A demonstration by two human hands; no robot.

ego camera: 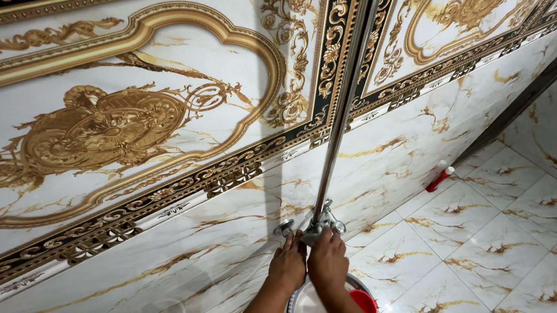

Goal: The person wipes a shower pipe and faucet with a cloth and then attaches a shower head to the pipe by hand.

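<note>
Both hands are up at the wall tap fitting (317,225), the chrome valve body at the foot of the shower riser pipe (344,97); the left hand (287,264) is closed around the fitting's left side, fingers curled just under the small round handle (284,228), and the right hand (328,259) is wrapped over the lower right of the valve, knuckles toward me; neither hand is spread, both are clamped on the metal, though I cannot tell whether any tool sits inside either grip.

As for how far things have got, the fitting looks already seated against the marble-patterned wall tiles (188,278), and the pipe already runs straight up across the gold-and-black ornamental tile panel (108,124), so I would judge the mounting largely done; what seems left is the hand work on the valve itself, tightening or adjusting, since both hands are on it; no water shows from the fitting.

Directly below the hands sits a round metal basin (303,310) with a red scoop (365,303) at its right rim; well apart, by the far wall on the tiled floor (500,238), lies 1 small red-and-white object (440,178), too small to make out.
</note>
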